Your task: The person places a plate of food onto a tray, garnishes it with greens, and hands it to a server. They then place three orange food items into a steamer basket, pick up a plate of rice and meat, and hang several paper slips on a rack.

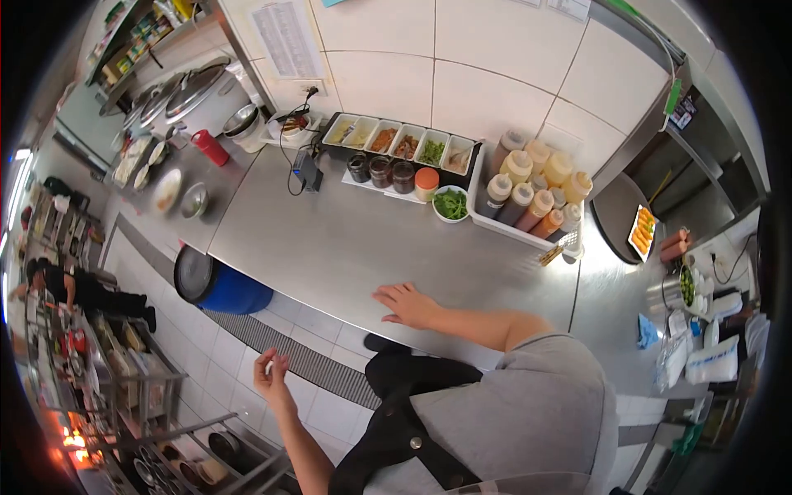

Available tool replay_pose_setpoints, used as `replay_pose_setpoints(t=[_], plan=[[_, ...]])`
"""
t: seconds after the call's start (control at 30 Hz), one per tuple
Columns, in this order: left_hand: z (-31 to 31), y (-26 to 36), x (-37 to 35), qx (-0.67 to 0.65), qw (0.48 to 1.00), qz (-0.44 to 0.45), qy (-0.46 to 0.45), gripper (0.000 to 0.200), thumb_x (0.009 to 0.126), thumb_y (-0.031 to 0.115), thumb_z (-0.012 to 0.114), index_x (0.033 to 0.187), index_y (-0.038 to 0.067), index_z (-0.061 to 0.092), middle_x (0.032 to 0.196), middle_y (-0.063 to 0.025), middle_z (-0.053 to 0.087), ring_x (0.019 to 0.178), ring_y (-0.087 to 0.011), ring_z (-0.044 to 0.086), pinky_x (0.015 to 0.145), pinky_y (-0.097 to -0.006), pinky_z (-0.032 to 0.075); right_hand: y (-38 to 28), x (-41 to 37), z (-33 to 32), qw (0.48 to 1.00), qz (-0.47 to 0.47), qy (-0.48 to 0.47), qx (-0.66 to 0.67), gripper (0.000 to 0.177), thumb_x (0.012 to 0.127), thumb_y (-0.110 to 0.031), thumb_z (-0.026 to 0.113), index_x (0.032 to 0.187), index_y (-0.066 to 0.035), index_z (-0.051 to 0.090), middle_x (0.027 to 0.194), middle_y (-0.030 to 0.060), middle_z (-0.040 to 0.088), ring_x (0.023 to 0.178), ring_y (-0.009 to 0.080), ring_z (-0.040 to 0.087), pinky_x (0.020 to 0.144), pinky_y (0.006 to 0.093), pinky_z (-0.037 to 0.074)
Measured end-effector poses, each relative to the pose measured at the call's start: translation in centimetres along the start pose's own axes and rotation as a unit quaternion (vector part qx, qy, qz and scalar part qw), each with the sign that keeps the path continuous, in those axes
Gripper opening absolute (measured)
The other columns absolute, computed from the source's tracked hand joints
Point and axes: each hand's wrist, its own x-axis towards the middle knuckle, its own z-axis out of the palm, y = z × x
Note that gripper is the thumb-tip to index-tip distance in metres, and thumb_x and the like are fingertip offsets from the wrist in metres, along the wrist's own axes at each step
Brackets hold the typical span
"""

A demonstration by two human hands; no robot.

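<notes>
My right hand [406, 305] rests with fingers spread at the front edge of the steel counter [330, 247], nothing in it. Over the tiled floor, away from the counter, my left hand [271, 378] hangs in the air, loosely curled and holding nothing. Beyond my right hand, a white bowl of green leaves [450, 204] stands beside a white basket of squeeze bottles [536, 194]. Behind the bowl is a black rack of topping containers [404, 147], with several dark jars [380, 173] and an orange-lidded jar [426, 183] in front.
A blue barrel [227, 285] stands below the counter's left part. At right, a plate of orange food [642, 231] sits on a round dark tray [617, 210]. A person in dark clothes [82, 285] works far left, near flames [74, 437]. A metal shelf [223, 462] stands at lower left.
</notes>
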Motion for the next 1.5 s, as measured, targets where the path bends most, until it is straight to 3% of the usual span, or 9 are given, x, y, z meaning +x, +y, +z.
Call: replay_pose_setpoints(t=[0.27, 0.77, 0.87, 0.97, 1.03, 1.07, 1.1, 1.33, 1.5], plan=[[-8.9, 0.2, 21.2, -0.029, 0.997, 0.046, 0.049, 0.024, 0.1, 0.017, 0.06, 0.119, 0.003, 0.057, 0.121, -0.0094, 0.06, 0.102, -0.0209, 0.064, 0.088, -0.0307, 0.052, -2.5, 10.2, 3.3, 0.999, 0.008, 0.03, 0.011, 0.064, 0.096, -0.049, 0.054, 0.144, -0.007, 0.042, 0.144, 0.0148, 0.043, 0.127, 0.0309, 0.048, 0.104, 0.0441, 0.038], [-18.6, -11.3, 49.0, -0.127, 0.972, -0.195, 0.01, 0.05, 0.095, 0.025, 0.066, 0.136, 0.001, 0.049, 0.13, -0.0223, 0.054, 0.107, -0.0313, 0.062, 0.089, -0.038, 0.052, -1.7, 21.1, 9.4, 0.966, 0.212, 0.145, 0.03, 0.044, 0.094, -0.038, 0.062, 0.124, -0.007, 0.055, 0.113, 0.0153, 0.056, 0.105, 0.036, 0.056, 0.09, 0.0475, 0.047], [-23.4, -12.7, 62.1, -0.339, 0.908, -0.24, 0.058, 0.05, 0.098, 0.027, 0.059, 0.136, -0.003, 0.046, 0.14, -0.0259, 0.049, 0.118, -0.0364, 0.059, 0.094, -0.0427, 0.054, -3.2, 21.7, 8.7, 0.945, 0.303, 0.121, 0.032, 0.036, 0.095, -0.032, 0.061, 0.121, -0.007, 0.057, 0.114, 0.0164, 0.058, 0.104, 0.0377, 0.056, 0.087, 0.0469, 0.048], [-27.4, -15.8, 75.1, -0.539, 0.762, -0.335, 0.129, 0.055, 0.1, 0.028, 0.056, 0.141, -0.004, 0.04, 0.139, -0.021, 0.053, 0.124, -0.0326, 0.056, 0.096, -0.0454, 0.053, -4.1, 22.8, 9.6, 0.845, 0.467, 0.257, 0.035, 0.035, 0.097, -0.032, 0.057, 0.117, -0.003, 0.059, 0.109, 0.0212, 0.059, 0.099, 0.0399, 0.057, 0.088, 0.0471, 0.047], [-28.2, -18.5, 80.5, -0.25, 0.958, -0.139, -0.007, 0.048, 0.098, 0.026, 0.057, 0.133, -0.006, 0.048, 0.131, -0.0202, 0.059, 0.12, -0.0326, 0.058, 0.096, -0.0453, 0.053, -5.3, 23.8, 9.8, 0.741, 0.548, 0.388, 0.005, 0.041, 0.099, -0.034, 0.058, 0.122, 0.0, 0.057, 0.111, 0.0189, 0.059, 0.1, 0.0337, 0.058, 0.089, 0.0437, 0.047], [-28.0, -17.7, 83.0, -0.472, 0.862, -0.185, -0.016, 0.045, 0.097, 0.024, 0.057, 0.13, -0.006, 0.052, 0.128, -0.0185, 0.06, 0.115, -0.0298, 0.059, 0.096, -0.0442, 0.053, -4.3, 23.1, 12.4, 0.688, 0.565, 0.452, -0.054, 0.045, 0.1, -0.036, 0.057, 0.126, 0.001, 0.055, 0.114, 0.0176, 0.058, 0.1, 0.0299, 0.058, 0.089, 0.0412, 0.047], [-25.5, -14.4, 82.8, -0.452, 0.884, -0.118, 0.007, 0.037, 0.093, 0.018, 0.061, 0.121, -0.005, 0.055, 0.119, -0.0169, 0.063, 0.106, -0.0262, 0.062, 0.093, -0.043, 0.055, -4.5, 23.1, 13.2, 0.641, 0.567, 0.517, -0.019, 0.046, 0.1, -0.034, 0.058, 0.129, 0.001, 0.053, 0.113, 0.0171, 0.056, 0.1, 0.0281, 0.058, 0.088, 0.0391, 0.047], [-20.9, -8.7, 89.8, -0.432, 0.877, -0.198, 0.063, 0.051, 0.094, 0.01, 0.064, 0.134, -0.007, 0.037, 0.133, -0.0298, 0.045, 0.117, -0.0429, 0.055, 0.1, -0.0462, 0.054, -9.8, 26.6, 11.6, 0.74, 0.567, 0.307, -0.192, 0.042, 0.098, -0.025, 0.062, 0.129, 0.002, 0.052, 0.114, 0.021, 0.052, 0.102, 0.0355, 0.057, 0.087, 0.0438, 0.047], [-18.7, -9.6, 94.8, -0.454, 0.871, -0.186, 0.008, 0.05, 0.094, 0.0, 0.058, 0.139, -0.002, 0.035, 0.129, -0.0284, 0.048, 0.117, -0.0426, 0.056, 0.1, -0.0506, 0.055, -10.6, 28.2, 13.1, 0.673, 0.648, 0.28, -0.22, 0.049, 0.097, -0.034, 0.06, 0.132, 0.0, 0.053, 0.121, 0.0209, 0.052, 0.112, 0.0382, 0.051, 0.097, 0.0465, 0.042]])
